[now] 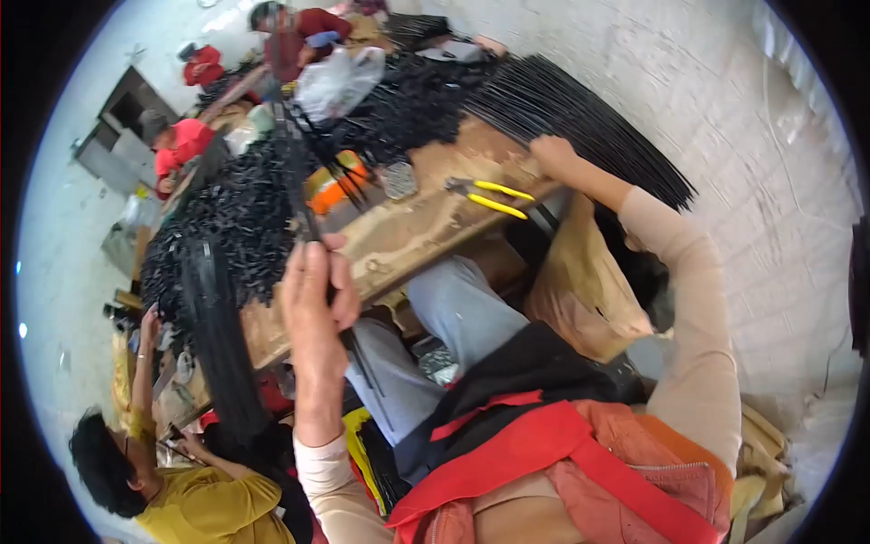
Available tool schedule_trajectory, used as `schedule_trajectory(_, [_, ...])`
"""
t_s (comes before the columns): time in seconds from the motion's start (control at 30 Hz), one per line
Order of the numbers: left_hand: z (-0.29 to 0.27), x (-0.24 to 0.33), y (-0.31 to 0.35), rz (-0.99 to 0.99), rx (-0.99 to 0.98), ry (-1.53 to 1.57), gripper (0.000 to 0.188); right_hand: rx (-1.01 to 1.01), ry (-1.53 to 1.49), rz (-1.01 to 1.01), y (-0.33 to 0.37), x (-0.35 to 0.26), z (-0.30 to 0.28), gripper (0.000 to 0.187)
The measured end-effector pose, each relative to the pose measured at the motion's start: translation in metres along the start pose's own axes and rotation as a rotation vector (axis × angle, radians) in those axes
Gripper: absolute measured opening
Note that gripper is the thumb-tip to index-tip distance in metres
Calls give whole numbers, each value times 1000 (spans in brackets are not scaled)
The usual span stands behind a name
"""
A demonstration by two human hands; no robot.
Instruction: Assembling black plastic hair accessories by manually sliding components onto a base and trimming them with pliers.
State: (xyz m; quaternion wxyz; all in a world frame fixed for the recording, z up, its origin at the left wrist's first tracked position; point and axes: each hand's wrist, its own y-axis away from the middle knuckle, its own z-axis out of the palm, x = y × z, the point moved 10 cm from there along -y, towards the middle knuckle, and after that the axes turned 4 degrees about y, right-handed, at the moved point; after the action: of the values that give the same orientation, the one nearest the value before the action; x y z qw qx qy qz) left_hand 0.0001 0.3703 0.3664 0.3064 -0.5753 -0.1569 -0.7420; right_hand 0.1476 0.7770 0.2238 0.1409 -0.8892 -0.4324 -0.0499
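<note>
My left hand [317, 286] is closed around a few long thin black rods [304, 172], which stick up past my fingers and trail down below my wrist. Over at the right of the table, my right hand [553, 156] is curled at the near edge of a wide pile of long black rods [580, 113]. Its fingertips are partly hidden, so what it pinches cannot be made out. Between the hands lie pliers [494, 195] with yellow handles, a small tray of tiny metal pieces [397, 180] and an orange box [335, 184].
A heap of short black pieces [236, 218] covers the table's left side, beside a hanging bundle of black strips [217, 335]. A clear plastic bag [337, 83] lies farther back. At lower left sits a co-worker in yellow [208, 499]; people in red work at the far end.
</note>
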Motion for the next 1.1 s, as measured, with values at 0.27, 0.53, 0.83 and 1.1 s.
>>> schedule_trajectory(0.27, [-1, -20, 7, -95, -22, 115, 23, -481, -1365, 311, -14, 17, -19, 17])
schedule_trajectory(0.53, [-13, -38, -7, -31, 92, 136, 18, -237, -1759, -205, -22, -208, -236, 19])
schedule_trajectory(0.83, [-67, -8, 31, -18, 84, 198, 18, -23, -1529, -485, -81, -263, -270, 42])
schedule_trajectory(1.1, [-65, -39, 64, -44, -36, 167, 34, -515, -2226, -551, -91, -372, -312, 45])
